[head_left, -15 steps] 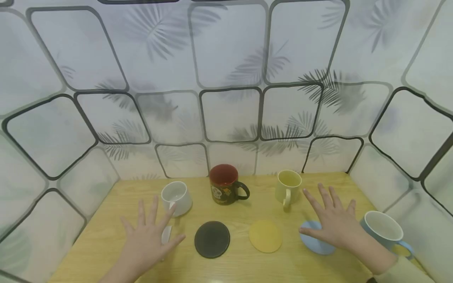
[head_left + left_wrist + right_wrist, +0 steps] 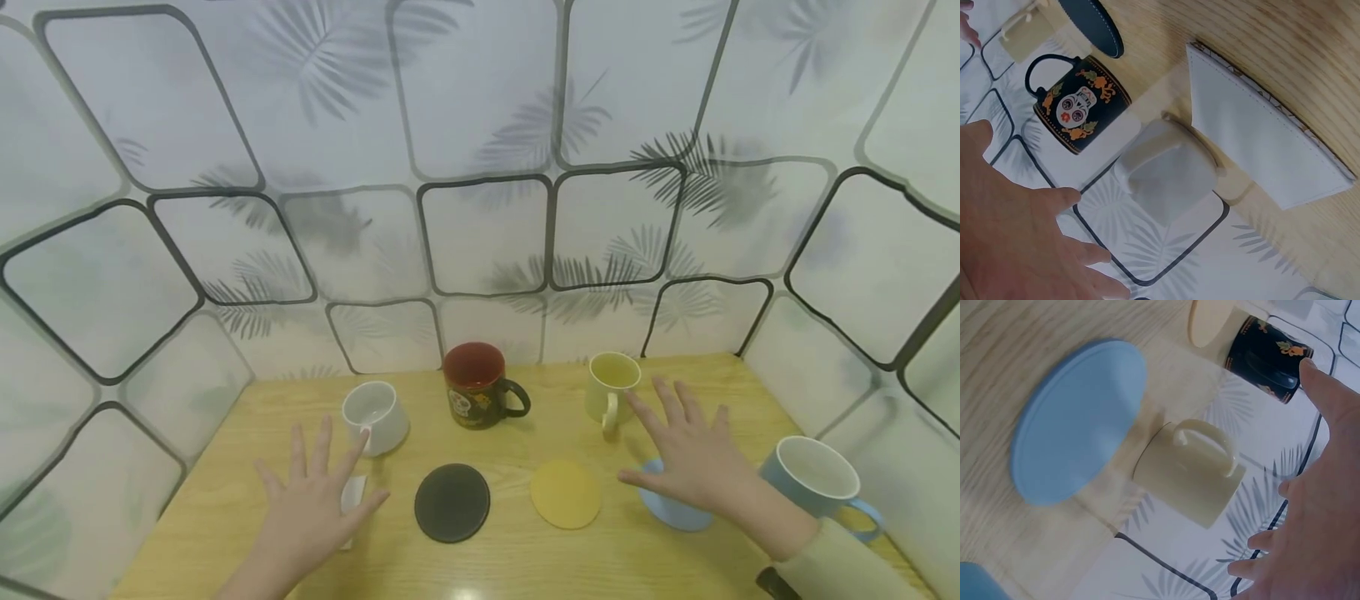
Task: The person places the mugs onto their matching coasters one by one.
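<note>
My left hand (image 2: 307,504) holds nothing, its fingers spread over a white square coaster (image 2: 1260,137) that it partly covers in the head view. Just beyond those fingers is a white mug (image 2: 381,427), its handle facing me. Also spread and holding nothing, my right hand (image 2: 697,458) overlaps a round blue coaster (image 2: 682,512) in the head view. Close to its fingertips stands a pale yellow mug (image 2: 1185,475). A black mug (image 2: 467,400) with a red inside and a skull design stands between the hands, farther back.
In front of the black mug lies a round black coaster (image 2: 452,502), with a round yellow coaster (image 2: 566,494) to its right. A blue mug (image 2: 795,487) stands at the right side, below the right wall. Patterned walls (image 2: 487,242) enclose the wooden table (image 2: 517,567) at the back and sides.
My right hand has moved a little left and forward, nearer the yellow mug. The left hand has barely moved, and the mugs and coasters stay in place. The head view has tilted slightly.
</note>
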`<state>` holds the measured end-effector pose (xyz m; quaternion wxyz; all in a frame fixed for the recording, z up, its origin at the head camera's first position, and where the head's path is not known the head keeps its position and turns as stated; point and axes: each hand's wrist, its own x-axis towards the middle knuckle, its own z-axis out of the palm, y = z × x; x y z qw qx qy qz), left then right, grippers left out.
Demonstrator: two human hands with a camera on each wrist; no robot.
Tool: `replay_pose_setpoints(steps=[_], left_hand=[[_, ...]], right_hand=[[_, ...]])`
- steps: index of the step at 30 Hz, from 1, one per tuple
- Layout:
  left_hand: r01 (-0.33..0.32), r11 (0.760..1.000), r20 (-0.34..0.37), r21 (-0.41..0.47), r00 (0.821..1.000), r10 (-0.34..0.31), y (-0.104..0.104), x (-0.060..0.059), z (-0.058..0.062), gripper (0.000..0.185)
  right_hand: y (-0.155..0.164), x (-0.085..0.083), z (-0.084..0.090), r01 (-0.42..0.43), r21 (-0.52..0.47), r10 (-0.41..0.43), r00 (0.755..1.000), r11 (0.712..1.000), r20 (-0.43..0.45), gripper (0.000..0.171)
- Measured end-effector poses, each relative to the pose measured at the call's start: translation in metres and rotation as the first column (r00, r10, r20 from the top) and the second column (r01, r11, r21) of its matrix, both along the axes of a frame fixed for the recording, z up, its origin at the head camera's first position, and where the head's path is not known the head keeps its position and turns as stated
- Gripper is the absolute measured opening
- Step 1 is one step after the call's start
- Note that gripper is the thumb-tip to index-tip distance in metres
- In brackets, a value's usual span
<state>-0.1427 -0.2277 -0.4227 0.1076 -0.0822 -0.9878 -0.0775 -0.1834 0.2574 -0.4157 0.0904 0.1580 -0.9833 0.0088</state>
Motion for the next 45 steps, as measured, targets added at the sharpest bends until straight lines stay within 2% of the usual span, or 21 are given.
replay_pose_setpoints(steps=[10,17,23,33,39,45], left_hand=[[-0.005,1.0,-0.009,-0.005,1.0,0.005,-0.004,-0.007,0.001,0.077],[0.003,1.0,-0.052,-0.032,0.999,-0.004,-0.009,-0.009,0.003,0.079],[-0.005,1.0,-0.024,-0.022,1.0,0.004,-0.016,-0.007,0.007,0.078],[-0.027,1.0,-0.007,0.008,1.0,0.027,-0.024,-0.009,0.009,0.082],[-0.049,0.998,0.01,0.046,0.999,0.048,-0.028,-0.008,0.01,0.081],[-0.065,0.997,0.028,0.041,0.998,0.064,-0.035,-0.009,0.009,0.08]], right_hand=[[-0.027,-0.012,0.009,-0.05,-0.057,0.051,0.999,0.997,0.012,0.106],[-0.044,-0.02,0.016,-0.105,-0.064,0.104,0.994,0.992,-0.015,0.105],[-0.057,-0.027,0.02,-0.138,-0.054,0.136,0.99,0.989,-0.035,0.105],[-0.076,-0.032,0.029,-0.154,-0.066,0.154,0.988,0.986,-0.007,0.103],[-0.087,-0.036,0.024,-0.178,-0.063,0.178,0.984,0.982,-0.007,0.105],[-0.099,-0.037,0.025,-0.209,-0.088,0.21,0.978,0.974,0.006,0.105]])
